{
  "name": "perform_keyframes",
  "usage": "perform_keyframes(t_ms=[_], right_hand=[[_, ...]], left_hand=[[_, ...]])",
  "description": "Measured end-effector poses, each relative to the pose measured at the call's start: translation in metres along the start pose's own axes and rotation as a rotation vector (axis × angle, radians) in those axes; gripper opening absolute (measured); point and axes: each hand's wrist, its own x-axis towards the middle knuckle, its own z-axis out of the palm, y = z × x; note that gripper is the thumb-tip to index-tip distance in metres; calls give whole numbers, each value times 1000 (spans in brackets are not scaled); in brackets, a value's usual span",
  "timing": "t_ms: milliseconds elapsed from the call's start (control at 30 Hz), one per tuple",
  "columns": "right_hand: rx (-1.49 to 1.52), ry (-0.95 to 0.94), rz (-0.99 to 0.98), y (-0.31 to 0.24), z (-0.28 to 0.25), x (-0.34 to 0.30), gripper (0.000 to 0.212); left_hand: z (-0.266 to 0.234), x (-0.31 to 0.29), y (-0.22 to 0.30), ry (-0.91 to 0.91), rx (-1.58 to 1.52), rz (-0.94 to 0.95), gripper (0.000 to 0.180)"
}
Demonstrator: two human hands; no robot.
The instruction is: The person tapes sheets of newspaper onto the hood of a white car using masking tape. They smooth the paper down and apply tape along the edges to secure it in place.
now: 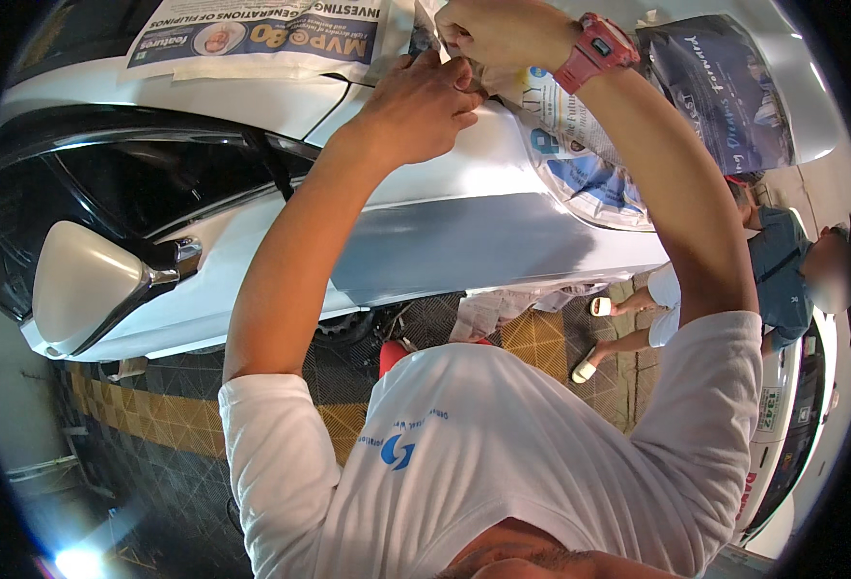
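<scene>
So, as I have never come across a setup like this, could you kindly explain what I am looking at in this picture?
Of course. There is no machine here: a person works with two bare hands. The single picture comes from a wide fisheye camera on their head, looking down, so straight edges bend near the rim.

Before them is a white car with a mirror and a grey patch on its side. Newspaper covers parts of the body.

The left hand and right hand are close together among the paper; exactly what they hold is hidden. A red watch is on the right wrist. Another person stands at the right.
</scene>
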Motion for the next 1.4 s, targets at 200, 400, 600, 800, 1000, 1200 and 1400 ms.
perform_keyframes(t_ms=[200, 400, 600, 800, 1000, 1200, 1400], right_hand=[[85, -2, 83, -41, -68, -14, 18], [188, 56, 205, -72, -96, -50, 23], [162, 206, 182, -72, -95, -99, 23], [307, 252, 318, -105, -106, -158, 22], [552, 325, 504, -155, -77, -194, 22], [775, 474, 848, -207, 21, -181, 52], [300, 525, 943, -190, 95, -140, 76]], left_hand=[[-7, 7, -24, -58, -87, 68, 35], [-8, 12, -30, -46, 26, 137, 39], [-6, 27, -38, 63, -74, 221, 23], [-11, 55, -34, 34, -188, -80, 34], [9, 59, -41, 173, 5, 14, 50], [13, 59, -40, 287, 34, 72, 58], [5, 61, -34, 335, 93, 101, 58]])
